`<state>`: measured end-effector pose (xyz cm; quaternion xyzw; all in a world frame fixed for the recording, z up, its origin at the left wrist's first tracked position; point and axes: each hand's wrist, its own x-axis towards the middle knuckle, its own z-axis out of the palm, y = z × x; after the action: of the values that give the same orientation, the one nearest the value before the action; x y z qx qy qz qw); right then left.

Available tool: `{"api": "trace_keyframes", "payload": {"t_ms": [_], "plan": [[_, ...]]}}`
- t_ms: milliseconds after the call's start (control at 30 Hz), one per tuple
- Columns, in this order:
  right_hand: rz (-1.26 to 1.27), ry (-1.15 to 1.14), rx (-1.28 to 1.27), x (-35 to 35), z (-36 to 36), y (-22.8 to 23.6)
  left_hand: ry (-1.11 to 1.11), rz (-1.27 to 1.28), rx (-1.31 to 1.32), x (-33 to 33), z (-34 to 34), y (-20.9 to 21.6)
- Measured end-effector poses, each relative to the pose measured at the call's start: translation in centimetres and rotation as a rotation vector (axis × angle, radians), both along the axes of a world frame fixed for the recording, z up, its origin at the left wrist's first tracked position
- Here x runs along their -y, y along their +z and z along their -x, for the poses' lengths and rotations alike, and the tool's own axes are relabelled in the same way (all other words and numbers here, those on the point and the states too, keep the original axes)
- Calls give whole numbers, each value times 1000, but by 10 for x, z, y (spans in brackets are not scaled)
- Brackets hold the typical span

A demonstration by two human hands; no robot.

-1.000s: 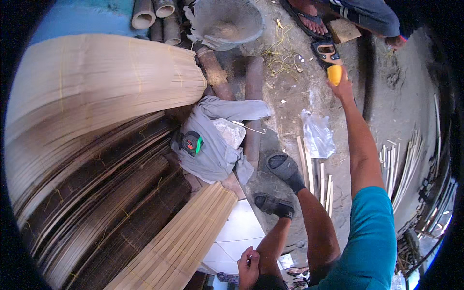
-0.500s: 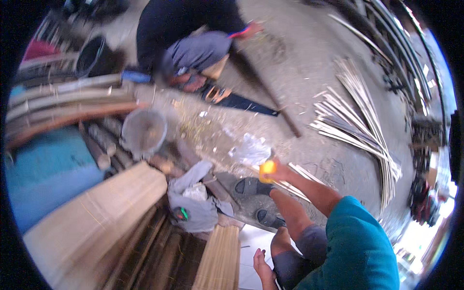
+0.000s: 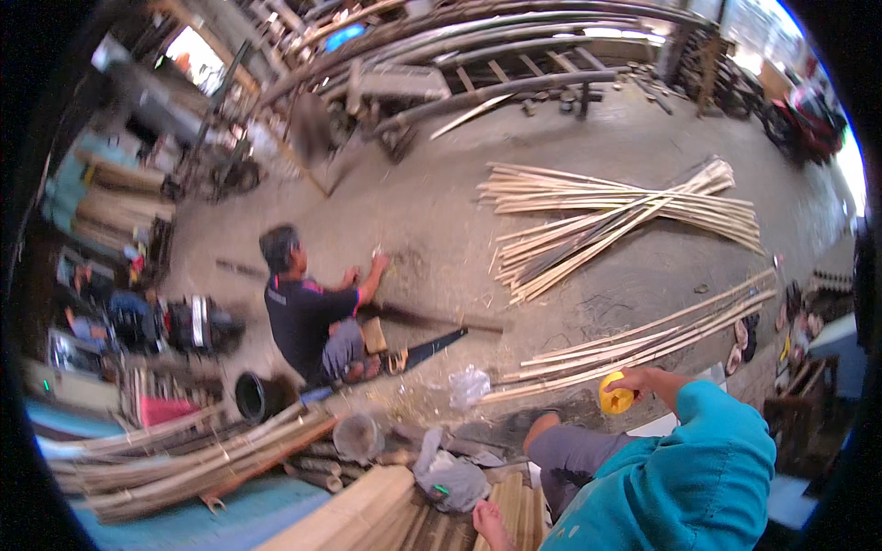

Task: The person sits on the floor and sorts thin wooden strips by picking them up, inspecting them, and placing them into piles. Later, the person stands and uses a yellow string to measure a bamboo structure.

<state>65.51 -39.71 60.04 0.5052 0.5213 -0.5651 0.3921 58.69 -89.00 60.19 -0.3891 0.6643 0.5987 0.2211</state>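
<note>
My right hand (image 3: 632,381) is closed round a yellow round thing (image 3: 613,395) with a dark spot on its side; its exact kind cannot be made out. It is held out over the floor, beside a row of long split bamboo strips (image 3: 634,354). My left hand (image 3: 490,525) is low at the bottom edge, fingers loosely bent and nothing seen in them. Next to it are a grey cloth bundle (image 3: 450,482) and a stack of flat pale slats (image 3: 513,503).
A person (image 3: 308,308) squats on the floor by a dark pole and a handsaw (image 3: 432,349). Crossed bamboo strips (image 3: 625,216) lie farther off. A grey bucket (image 3: 357,438), a black bucket (image 3: 260,397), a clear plastic bag (image 3: 469,386) and stacked bamboo (image 3: 202,459) are nearby.
My view has swung up and to the right, showing more of the room. The yellow thing stays in my right hand. The squatting person's hands are now raised in front of them.
</note>
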Motion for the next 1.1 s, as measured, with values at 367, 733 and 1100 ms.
{"api": "trace_keyframes", "payload": {"t_ms": [367,733,1100], "plan": [[785,-670,-465,-52,-82,111,-1348,-140,-307,-323,43,184],[742,-798,-992,-226,-120,182,-1942,-350,-767,-605,-10,243],[-214,-936,-903,-347,-194,165,-2514,-425,-1079,-815,-26,252]]}}
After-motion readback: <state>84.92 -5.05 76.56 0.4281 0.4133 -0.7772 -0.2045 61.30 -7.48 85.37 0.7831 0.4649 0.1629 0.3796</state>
